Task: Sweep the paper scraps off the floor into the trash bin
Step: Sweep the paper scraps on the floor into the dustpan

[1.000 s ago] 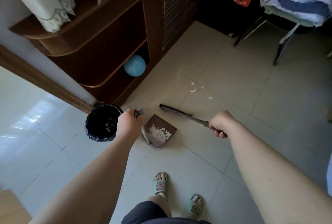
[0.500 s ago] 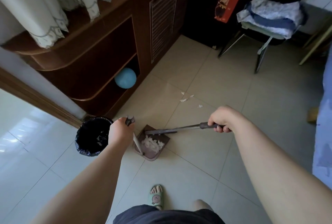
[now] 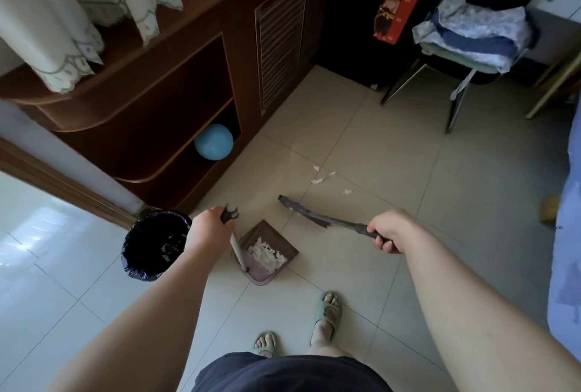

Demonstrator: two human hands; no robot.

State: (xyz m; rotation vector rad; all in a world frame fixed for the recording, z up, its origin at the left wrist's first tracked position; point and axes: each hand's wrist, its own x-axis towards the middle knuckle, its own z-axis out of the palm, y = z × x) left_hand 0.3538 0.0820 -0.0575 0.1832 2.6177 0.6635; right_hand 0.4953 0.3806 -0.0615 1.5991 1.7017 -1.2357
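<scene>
Nearest, two feet in green slippers [image 3: 330, 310], planted on the tiled floor [image 3: 393, 155] just behind the work. Ahead of them, left hand [image 3: 209, 229] wrapped round the top of an upright handle [image 3: 235, 247], fingers curled fully closed on it, steadying the one dustpan [image 3: 264, 229] flat on the tile with its mouth facing away. Inside it, a heaped pile of white paper scraps [image 3: 267, 254], too tangled to count. Just to the left, close beside that hand, one trash bin [image 3: 141, 270] lined with a black bag, a few white bits already in it. To the right, right hand [image 3: 388, 229] clenched round the grip of the one broom [image 3: 314, 217], no gap showing in the fist. Half a second ago, bristles laid right at the dustpan's mouth; now swung back out and away, head pointing toward the litter beyond. Reads as one stroke finished and another being set up, so sweeping not done and emptying into the bin not yet begun. Farther on, four loose scraps [image 3: 317, 180] scattered near a tile joint, apart from the bristles, plus what looks like one white fleck caught on them. Beyond, one blue ball [image 3: 213, 141] on the lowest shelf of the cabinet [image 3: 176, 83], and one chair [image 3: 456, 70] piled with cloth.
</scene>
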